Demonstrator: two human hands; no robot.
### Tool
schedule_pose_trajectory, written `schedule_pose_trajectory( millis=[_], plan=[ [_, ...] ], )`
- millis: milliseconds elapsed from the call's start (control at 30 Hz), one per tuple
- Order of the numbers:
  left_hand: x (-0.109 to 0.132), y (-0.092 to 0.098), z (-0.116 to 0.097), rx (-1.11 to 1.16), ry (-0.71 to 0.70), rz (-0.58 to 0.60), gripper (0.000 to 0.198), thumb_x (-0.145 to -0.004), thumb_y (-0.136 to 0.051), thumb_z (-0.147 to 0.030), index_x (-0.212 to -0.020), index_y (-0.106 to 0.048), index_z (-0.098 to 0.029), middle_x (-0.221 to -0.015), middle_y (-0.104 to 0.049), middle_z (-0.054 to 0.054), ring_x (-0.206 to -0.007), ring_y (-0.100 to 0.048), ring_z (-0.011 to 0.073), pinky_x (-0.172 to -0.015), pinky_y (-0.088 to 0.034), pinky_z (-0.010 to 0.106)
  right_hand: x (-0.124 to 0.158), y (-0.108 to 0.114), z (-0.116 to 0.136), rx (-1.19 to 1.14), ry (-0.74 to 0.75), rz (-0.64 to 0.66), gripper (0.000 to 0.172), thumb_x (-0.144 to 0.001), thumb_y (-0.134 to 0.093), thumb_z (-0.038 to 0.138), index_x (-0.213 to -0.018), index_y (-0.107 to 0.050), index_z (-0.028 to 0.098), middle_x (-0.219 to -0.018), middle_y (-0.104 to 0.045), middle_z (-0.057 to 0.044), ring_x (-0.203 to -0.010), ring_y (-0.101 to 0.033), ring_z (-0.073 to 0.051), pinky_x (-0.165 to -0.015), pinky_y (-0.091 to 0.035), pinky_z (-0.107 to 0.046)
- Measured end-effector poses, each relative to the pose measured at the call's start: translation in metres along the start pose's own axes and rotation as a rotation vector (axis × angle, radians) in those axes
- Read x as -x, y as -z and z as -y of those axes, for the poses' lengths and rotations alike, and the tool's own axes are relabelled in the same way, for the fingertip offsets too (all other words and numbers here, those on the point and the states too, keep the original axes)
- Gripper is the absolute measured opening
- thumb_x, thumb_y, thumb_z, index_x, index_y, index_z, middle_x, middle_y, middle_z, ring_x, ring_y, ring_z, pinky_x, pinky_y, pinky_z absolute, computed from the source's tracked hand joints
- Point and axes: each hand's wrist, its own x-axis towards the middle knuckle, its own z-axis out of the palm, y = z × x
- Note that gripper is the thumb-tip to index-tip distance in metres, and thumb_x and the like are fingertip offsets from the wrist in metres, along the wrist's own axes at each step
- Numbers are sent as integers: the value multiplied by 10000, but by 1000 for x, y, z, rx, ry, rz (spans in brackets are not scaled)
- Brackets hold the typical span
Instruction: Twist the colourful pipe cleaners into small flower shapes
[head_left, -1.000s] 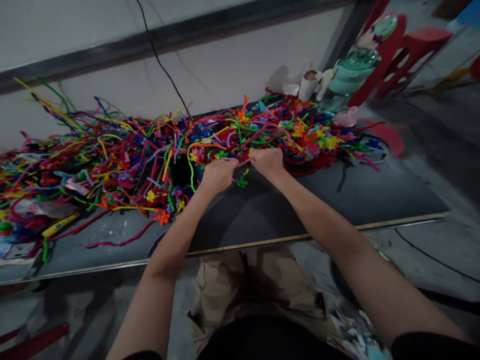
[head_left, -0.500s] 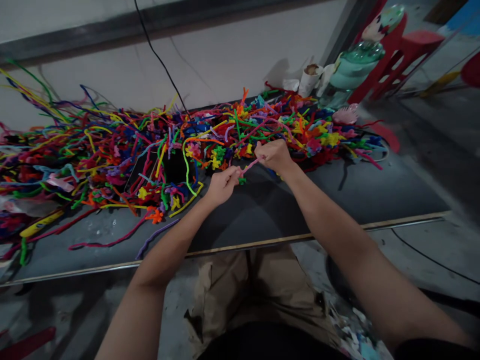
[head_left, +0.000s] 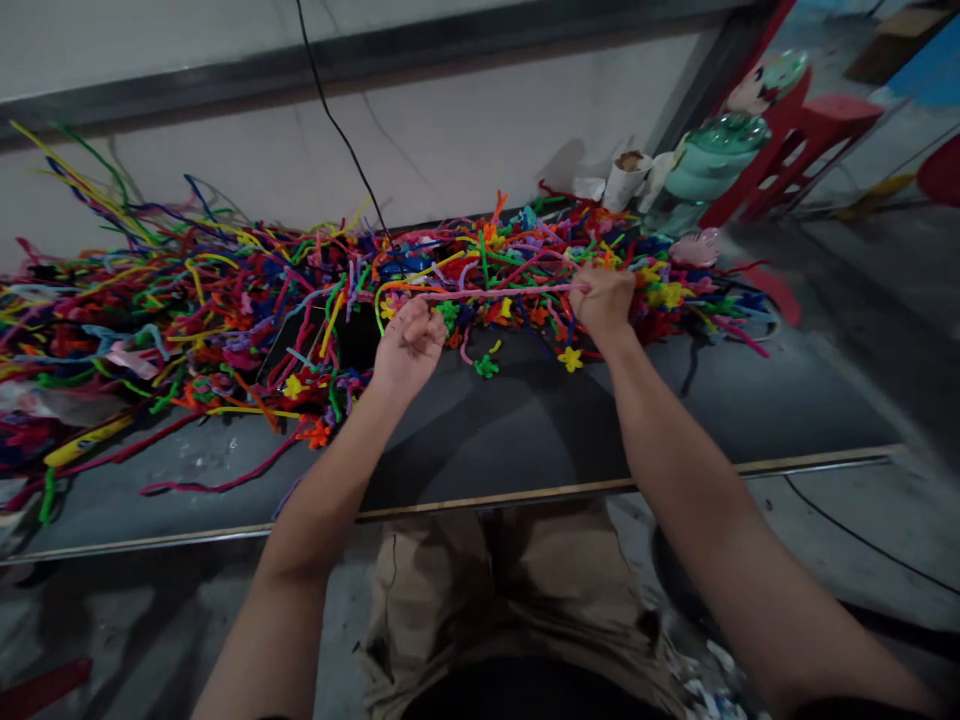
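My left hand (head_left: 407,342) and my right hand (head_left: 602,297) are both closed, one on each end of a pink pipe cleaner (head_left: 501,291) stretched straight between them above the dark table (head_left: 525,430). Behind the hands lies a big tangled heap of coloured pipe cleaners (head_left: 225,300). Small twisted flowers, one green (head_left: 485,366) and one yellow (head_left: 570,359), lie on the table just below the stretched piece.
A paper cup (head_left: 625,178) and a teal figurine (head_left: 701,165) stand at the table's back right, near red plastic stools (head_left: 810,130). A black cable (head_left: 341,130) runs down the wall into the heap. Loose pipe cleaners (head_left: 217,483) trail toward the table's front edge.
My hands have moved apart, pulling the pink pipe cleaner out straight. The right hand went up and right, the left hand slightly left.
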Motion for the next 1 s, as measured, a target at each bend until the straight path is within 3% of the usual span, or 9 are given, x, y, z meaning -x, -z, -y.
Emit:
schedule_pose_trajectory(
  millis=[167,267,400,467,533,600,700,800,1000],
  plan=[
    [-2,7,12,25,87,164,414,-963,-376,-570,-856,-619,-252,-498,-236,-33,-642,-493,168,-720,-502,338,0,2,-2,34,35,57,321,-893,-433,271,-605,-552,190,-586,-511,-44,-653,-523,-196,-670,-429,-344],
    [-4,4,20,-28,89,199,473,-911,-416,-670,-830,-613,-247,-498,-246,-37,-638,-477,170,-725,-496,349,-2,25,-1,52,-11,-194,236,-887,-478,315,-863,-660,167,-891,-650,-157,-960,-590,-316,-833,-452,-484],
    [-8,0,21,17,75,157,476,-887,-456,-688,-747,-563,-246,-509,-225,-37,-644,-479,165,-697,-470,319,10,54,38,-56,113,-433,360,-878,-469,320,-1171,-624,179,-1301,-559,-217,-1277,-460,-396,-1034,-330,-605],
    [-5,-3,18,107,100,224,471,-851,-544,-670,-681,-522,-231,-503,-229,-44,-599,-457,147,-659,-451,303,24,53,70,-225,311,-356,410,-880,-430,311,-1240,-579,184,-1330,-555,-177,-1288,-480,-361,-1086,-315,-598],
    [0,-7,15,171,178,381,487,-781,-649,-660,-642,-511,-213,-484,-282,-50,-539,-434,125,-608,-430,291,36,44,101,-432,379,-115,432,-926,-367,338,-1307,-536,220,-1315,-581,-133,-1258,-526,-306,-1080,-371,-543],
    [5,-9,14,182,280,526,501,-727,-706,-663,-653,-542,-195,-479,-396,-40,-480,-424,106,-539,-391,276,45,31,120,-665,314,117,444,-976,-305,408,-1312,-529,222,-1157,-655,-116,-1085,-622,-256,-967,-481,-454],
    [5,-7,14,197,330,518,492,-715,-724,-654,-719,-600,-178,-496,-502,-29,-418,-404,84,-476,-340,251,48,16,126,-911,157,385,510,-992,-277,553,-1116,-621,197,-773,-652,-47,-704,-624,-184,-679,-513,-317],
    [2,-4,15,270,315,434,443,-709,-763,-595,-781,-651,-173,-519,-526,-36,-417,-399,67,-491,-364,237,45,8,119,-1000,71,394,553,-942,-362,660,-918,-641,183,-720,-618,-26,-637,-575,-151,-610,-458,-271],
    [5,-8,21,279,356,359,447,-670,-822,-484,-997,-727,-193,-854,-697,53,-557,-489,75,-520,-400,219,41,-10,106,-1084,24,366,657,-845,-409,791,-906,-648,183,-763,-647,-36,-703,-589,-165,-647,-466,-276]
  ],
)
